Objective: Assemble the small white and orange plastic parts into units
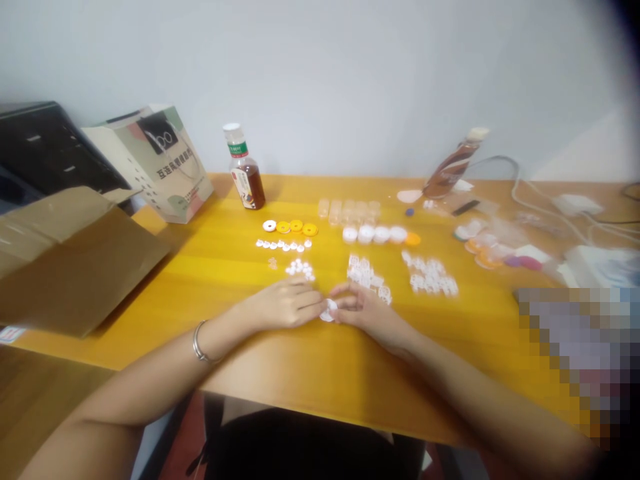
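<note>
My left hand [287, 303] and my right hand [373, 313] meet low over the table near its front edge. Between their fingertips is a small white round piece [329, 311], pinched from both sides; its exact kind is too blurred to make out. Just beyond my left hand lie small white pieces [300, 269] in a cluster. Past my right hand are flat white openwork pieces [367, 272], with a second group of white pieces [430, 275] farther right. Behind them stand a row of white round discs [366, 234] and a row of yellow rings [297, 227].
Clear small cups [350, 212] stand in rows near the back. A tea bottle [245, 173] is at the back left, a brown drink bottle [453, 167] at the back right. A cardboard box [80, 260] and a paper bag [155, 163] fill the left; cables [540, 200] lie right.
</note>
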Motion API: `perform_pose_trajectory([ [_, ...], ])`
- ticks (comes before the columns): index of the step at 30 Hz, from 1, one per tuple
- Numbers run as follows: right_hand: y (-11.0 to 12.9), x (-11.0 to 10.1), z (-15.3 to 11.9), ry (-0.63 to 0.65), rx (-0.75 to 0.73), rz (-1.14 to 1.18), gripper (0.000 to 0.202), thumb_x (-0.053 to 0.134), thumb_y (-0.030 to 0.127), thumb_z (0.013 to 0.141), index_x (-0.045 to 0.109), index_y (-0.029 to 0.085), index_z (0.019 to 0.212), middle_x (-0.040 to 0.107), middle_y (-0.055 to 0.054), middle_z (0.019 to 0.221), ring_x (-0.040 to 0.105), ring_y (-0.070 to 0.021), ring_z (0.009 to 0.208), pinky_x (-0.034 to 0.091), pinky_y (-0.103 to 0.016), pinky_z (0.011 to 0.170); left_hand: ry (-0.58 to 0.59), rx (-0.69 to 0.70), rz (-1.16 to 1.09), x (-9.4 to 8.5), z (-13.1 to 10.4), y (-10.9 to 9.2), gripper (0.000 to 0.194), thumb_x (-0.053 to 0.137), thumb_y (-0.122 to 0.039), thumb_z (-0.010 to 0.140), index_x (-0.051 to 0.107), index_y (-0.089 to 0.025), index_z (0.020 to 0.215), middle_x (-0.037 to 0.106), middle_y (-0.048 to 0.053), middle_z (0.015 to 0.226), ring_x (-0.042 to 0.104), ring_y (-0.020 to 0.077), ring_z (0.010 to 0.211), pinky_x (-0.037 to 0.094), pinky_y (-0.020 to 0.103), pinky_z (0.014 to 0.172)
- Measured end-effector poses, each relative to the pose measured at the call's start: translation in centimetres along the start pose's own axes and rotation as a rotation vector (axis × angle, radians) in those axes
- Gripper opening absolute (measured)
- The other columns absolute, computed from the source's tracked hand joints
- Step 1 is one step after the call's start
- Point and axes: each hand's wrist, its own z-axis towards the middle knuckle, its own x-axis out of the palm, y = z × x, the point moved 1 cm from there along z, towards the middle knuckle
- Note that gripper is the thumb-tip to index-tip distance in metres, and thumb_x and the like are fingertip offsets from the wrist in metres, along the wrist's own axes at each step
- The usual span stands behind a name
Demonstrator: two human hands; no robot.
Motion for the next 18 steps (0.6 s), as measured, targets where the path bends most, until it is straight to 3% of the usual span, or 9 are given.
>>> perform_pose_trajectory([
  [10,0.25,0.18,-0.37,-0.002,-0.051,-0.029,0.038,0.073,0.03,0.057,0.049,0.022,0.085,0.064,0.003,0.067,0.062,-0.0149,0.067,0.044,-0.033,0.072,0.041,-0.07,-0.126,-0.47,-0.04,0.41,0.02,0.04,-0.017,0.09,0.057,-0.018,0.099,0.063,0.006,0.088,0.056,0.0136,0.083,0.041,0.03,0.075],
  [18,0.53,0.04,-0.55,0.005,-0.111,-0.037,0.034,0.072,0.03,0.06,0.049,0.023,0.084,0.065,0.003,0.068,0.061,-0.0147,0.068,0.043,-0.031,0.07,0.044,-0.079,-0.173,-0.66,-0.23,0.5,0.03,0.041,-0.023,0.089,0.051,-0.018,0.116,0.063,0.008,0.099,0.057,0.0159,0.089,0.043,0.032,0.079],
])
